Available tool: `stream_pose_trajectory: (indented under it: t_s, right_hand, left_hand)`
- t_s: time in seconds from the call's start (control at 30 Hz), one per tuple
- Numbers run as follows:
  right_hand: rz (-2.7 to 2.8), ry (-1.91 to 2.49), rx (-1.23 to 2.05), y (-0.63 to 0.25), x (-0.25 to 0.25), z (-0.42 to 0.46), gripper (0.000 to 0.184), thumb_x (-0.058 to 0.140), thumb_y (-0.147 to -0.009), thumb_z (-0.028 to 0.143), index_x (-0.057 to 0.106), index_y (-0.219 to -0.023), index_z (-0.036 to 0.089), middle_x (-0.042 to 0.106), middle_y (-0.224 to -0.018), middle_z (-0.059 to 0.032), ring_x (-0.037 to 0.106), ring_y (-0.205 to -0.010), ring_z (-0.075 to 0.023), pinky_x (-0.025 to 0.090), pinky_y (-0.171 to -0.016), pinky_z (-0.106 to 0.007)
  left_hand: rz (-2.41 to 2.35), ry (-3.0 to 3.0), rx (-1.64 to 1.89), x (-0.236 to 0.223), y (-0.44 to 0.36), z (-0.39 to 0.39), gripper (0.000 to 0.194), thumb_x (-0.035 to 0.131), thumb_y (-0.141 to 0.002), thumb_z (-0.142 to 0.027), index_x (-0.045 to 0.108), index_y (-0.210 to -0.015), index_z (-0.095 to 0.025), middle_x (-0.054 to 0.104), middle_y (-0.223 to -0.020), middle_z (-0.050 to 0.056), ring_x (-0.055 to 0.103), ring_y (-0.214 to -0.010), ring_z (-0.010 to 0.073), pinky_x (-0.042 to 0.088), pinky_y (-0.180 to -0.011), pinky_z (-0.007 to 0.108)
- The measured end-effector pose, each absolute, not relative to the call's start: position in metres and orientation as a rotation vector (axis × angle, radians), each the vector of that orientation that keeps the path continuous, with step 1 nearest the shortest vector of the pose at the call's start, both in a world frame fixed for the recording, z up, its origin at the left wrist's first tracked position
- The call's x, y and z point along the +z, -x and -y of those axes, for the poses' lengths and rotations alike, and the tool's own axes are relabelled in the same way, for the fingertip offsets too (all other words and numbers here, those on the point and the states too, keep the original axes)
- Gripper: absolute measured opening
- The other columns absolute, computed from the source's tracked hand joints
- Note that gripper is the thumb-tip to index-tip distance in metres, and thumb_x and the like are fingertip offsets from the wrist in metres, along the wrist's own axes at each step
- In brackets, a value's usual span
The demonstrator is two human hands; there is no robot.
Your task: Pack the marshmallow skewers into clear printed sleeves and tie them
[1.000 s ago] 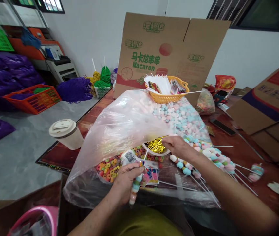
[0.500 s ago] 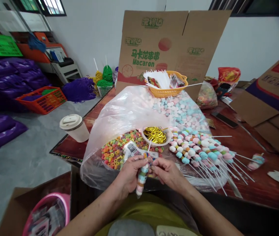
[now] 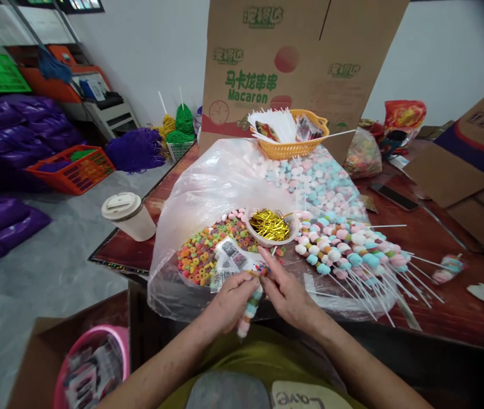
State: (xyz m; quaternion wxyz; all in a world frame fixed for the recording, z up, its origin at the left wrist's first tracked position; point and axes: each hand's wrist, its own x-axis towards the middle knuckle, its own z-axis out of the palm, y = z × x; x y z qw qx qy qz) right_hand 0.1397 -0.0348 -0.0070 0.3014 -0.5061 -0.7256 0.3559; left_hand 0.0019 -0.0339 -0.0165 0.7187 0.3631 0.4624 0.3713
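A wrapped marshmallow skewer [image 3: 249, 312], striped blue, green and pink, slants down between my hands. My left hand [image 3: 234, 300] is closed around its upper part. The thumb and fingers of my right hand [image 3: 285, 291] meet at the gathered neck of its clear wrapper, with the index finger stretched forward. A little gold shows at the neck; the fingers hide the rest. Just beyond are printed clear wrappers [image 3: 234, 258] and a bowl [image 3: 248, 232] of gold twist ties [image 3: 270, 225]. Unwrapped marshmallow skewers [image 3: 353, 250] lie in a pile to the right.
Coloured cereal rings [image 3: 199, 258] and loose marshmallows [image 3: 305, 179] lie in a large plastic bag [image 3: 208, 176]. Behind stand a yellow basket [image 3: 287, 150] and a carton [image 3: 250, 51]. A lidded cup [image 3: 133, 218] stands left, a phone [image 3: 394, 196] right, a pink tub [image 3: 125, 355] lower left.
My right index finger has straightened forward, and both hands have come closer together at the wrapper's neck. The white stick that stood up there no longer shows. The view has tilted down slightly.
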Motion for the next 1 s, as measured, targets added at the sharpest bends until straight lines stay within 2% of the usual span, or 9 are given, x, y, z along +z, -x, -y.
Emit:
stream_pose_trajectory:
  t_s: [0.17,0.23,0.33,0.4,0.5,0.63,0.8,0.93,1.0]
  right_hand:
    - [1.683,1.411,0.702,-0.132,-0.024,0.041,0.061,0.04,-0.088,0.027,0.015,-0.14,0.009,0.054,-0.061,0.0018,0.051,-0.056,-0.0143,0.042,-0.059,-0.025]
    - [1.694,1.357,0.787,-0.135,-0.021,0.043,0.043,0.042,-0.089,0.03,0.038,-0.128,0.013,0.053,-0.061,0.0022,0.05,-0.055,-0.0123,0.041,-0.056,-0.022]
    - [2.082,1.078,0.906,-0.145,-0.001,0.041,0.023,0.042,-0.09,0.028,0.06,-0.083,0.017,0.057,-0.063,-0.0009,0.051,-0.059,-0.0114,0.04,-0.057,-0.021]
    - [2.251,0.864,0.905,-0.149,0.013,0.039,0.026,0.041,-0.091,0.026,0.059,-0.074,0.018,0.062,-0.069,-0.0025,0.055,-0.064,-0.0115,0.041,-0.063,-0.022]
    - [2.244,0.853,0.892,-0.147,0.02,0.035,0.024,0.041,-0.091,0.028,0.056,-0.074,0.018,0.062,-0.068,-0.0014,0.056,-0.06,-0.01,0.04,-0.06,-0.02]
    - [2.169,1.167,0.274,-0.135,-0.001,0.027,0.033,0.034,-0.092,0.027,0.046,-0.062,0.019,0.05,-0.052,0.0007,0.043,-0.047,-0.0098,0.031,-0.048,-0.022]
    - [2.147,1.26,-0.273,-0.137,-0.01,0.017,0.028,0.035,-0.09,0.016,0.049,-0.065,0.017,0.051,-0.056,-0.004,0.045,-0.054,-0.0141,0.028,-0.054,-0.028]
    - [2.27,1.071,-0.417,-0.131,-0.004,0.029,0.024,0.034,-0.087,0.012,0.052,-0.071,0.017,0.052,-0.058,-0.0048,0.043,-0.055,-0.0162,0.025,-0.053,-0.03]
    - [2.385,0.955,-0.354,-0.123,-0.007,0.036,0.023,0.034,-0.084,0.01,0.051,-0.069,0.018,0.052,-0.057,-0.0039,0.042,-0.052,-0.0158,0.024,-0.051,-0.03]
  left_hand:
    - [-0.963,-0.668,0.975,-0.014,0.003,0.029,0.034,0.073,-0.06,-0.043,0.064,-0.074,-0.013,0.057,-0.054,-0.002,0.046,-0.036,0.005,0.032,-0.032,0.015]
    - [-0.881,-0.629,0.884,-0.012,0.009,0.025,0.033,0.076,-0.057,-0.039,0.065,-0.072,-0.012,0.06,-0.055,0.0,0.049,-0.038,0.0069,0.036,-0.035,0.017]
    - [-0.721,-0.554,0.591,-0.007,0.02,0.021,0.032,0.081,-0.048,-0.034,0.064,-0.062,-0.011,0.058,-0.047,0.002,0.052,-0.037,0.011,0.04,-0.037,0.021]
    - [-0.626,-0.499,0.488,-0.003,0.024,0.019,0.034,0.085,-0.04,-0.028,0.061,-0.059,-0.011,0.059,-0.05,0.002,0.056,-0.043,0.0132,0.043,-0.041,0.022]
    - [-0.531,-0.434,0.537,0.001,0.021,0.017,0.045,0.086,-0.04,-0.023,0.062,-0.076,-0.013,0.061,-0.058,0.0,0.056,-0.046,0.0111,0.047,-0.048,0.023]
    - [-0.693,-0.369,0.88,-0.004,0.011,0.016,0.053,0.083,-0.049,-0.023,0.053,-0.092,-0.017,0.064,-0.067,-0.002,0.057,-0.052,0.0087,0.046,-0.054,0.02]
    - [-1.037,-0.545,1.089,-0.007,0.003,0.027,0.059,0.078,-0.056,-0.039,0.048,-0.103,-0.021,0.064,-0.074,-0.003,0.06,-0.064,0.0102,0.044,-0.062,0.02]
    - [-0.81,-0.489,0.684,0.022,0.021,0.027,0.072,0.046,-0.065,-0.075,0.054,-0.106,-0.017,0.065,-0.067,0.004,0.061,-0.058,0.0185,0.046,-0.059,0.031]
    - [-0.689,-0.517,0.956,0.039,0.04,0.022,0.073,0.04,-0.065,-0.079,0.059,-0.102,-0.019,0.064,-0.059,0.002,0.06,-0.054,0.0185,0.047,-0.062,0.035]
